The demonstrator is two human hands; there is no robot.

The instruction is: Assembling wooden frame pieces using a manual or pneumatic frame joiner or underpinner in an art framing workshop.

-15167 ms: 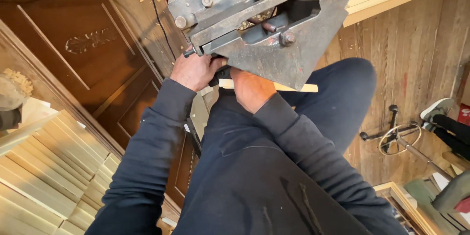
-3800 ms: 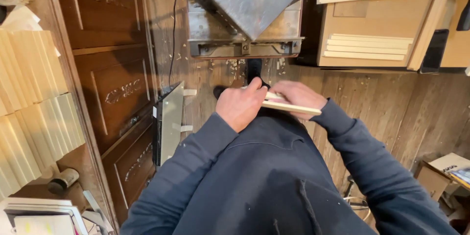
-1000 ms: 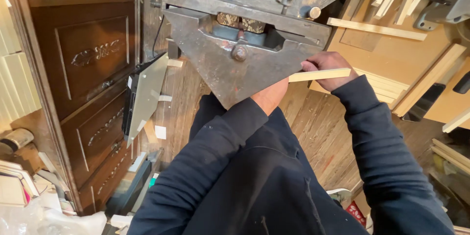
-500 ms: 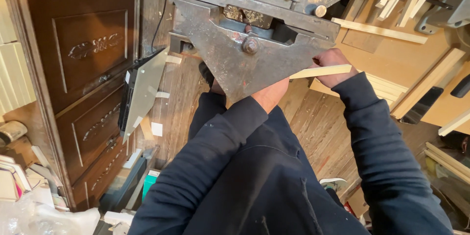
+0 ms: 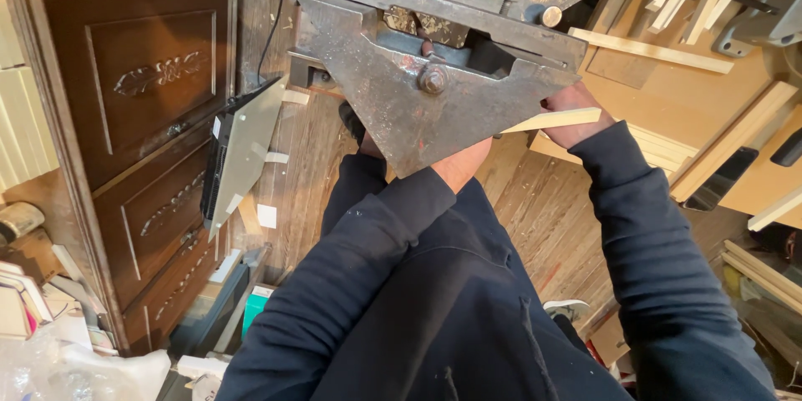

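The right hand (image 5: 572, 109) grips a pale wood strip (image 5: 555, 120) fed under the grey metal machine (image 5: 426, 75); the left hand (image 5: 459, 165) is mostly hidden beneath it, grip unclear. By the look of it, the strip is seated but not yet worked.

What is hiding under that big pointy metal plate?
Under the metal plate a pale wooden strip pokes out, held by the right hand. The left hand is mostly covered.
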